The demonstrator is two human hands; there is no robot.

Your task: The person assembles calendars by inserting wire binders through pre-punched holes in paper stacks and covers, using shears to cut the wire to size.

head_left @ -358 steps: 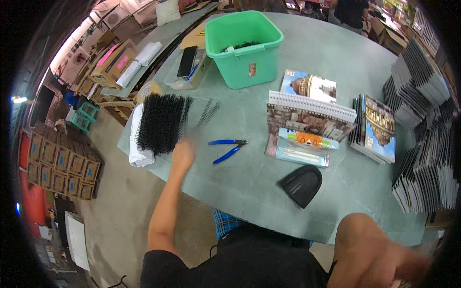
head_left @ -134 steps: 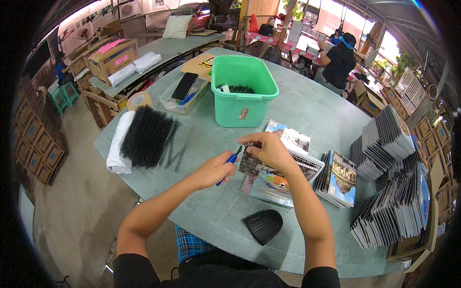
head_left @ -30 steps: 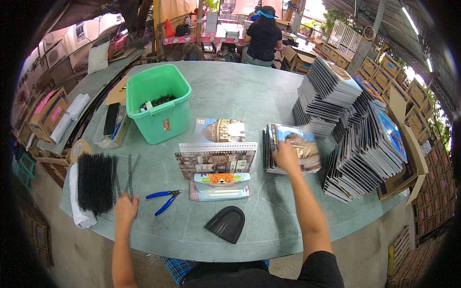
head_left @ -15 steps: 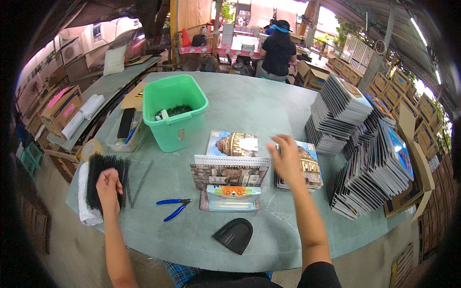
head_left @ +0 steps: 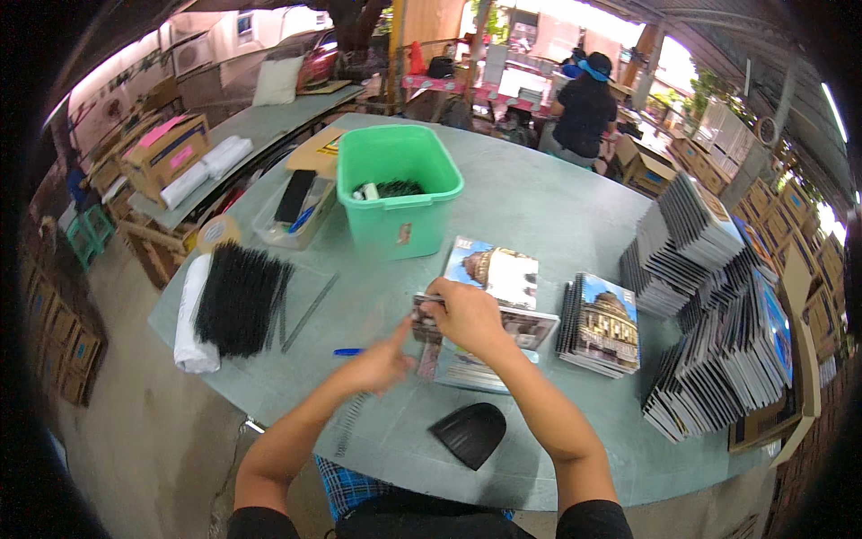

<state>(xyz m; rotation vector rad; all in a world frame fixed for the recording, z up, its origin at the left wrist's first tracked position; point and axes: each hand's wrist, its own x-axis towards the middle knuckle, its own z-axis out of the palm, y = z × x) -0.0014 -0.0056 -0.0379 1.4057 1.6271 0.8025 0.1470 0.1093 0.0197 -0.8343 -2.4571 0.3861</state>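
Observation:
My right hand grips the upper left edge of an unbound notebook, which stands upright on the table. My left hand, smeared by motion, is at the notebook's left end; a black spiral binding coil trails below it, its fingers closed. In front of the notebook lies a light blue pack, partly covered by my right hand and forearm. Behind is another notebook with a domed building on its cover. Blue-handled cutters show only in part beside my left hand.
To the right sit spiral-bound notebooks and tall notebook stacks. A green bin stands at the back left. Black coils lie on a white roll. A black curved piece lies near me. Someone sits beyond the table.
My left hand has left the coil pile, moving right to the notebook with one coil. My right hand has moved left onto the notebook's edge. The view has shifted left.

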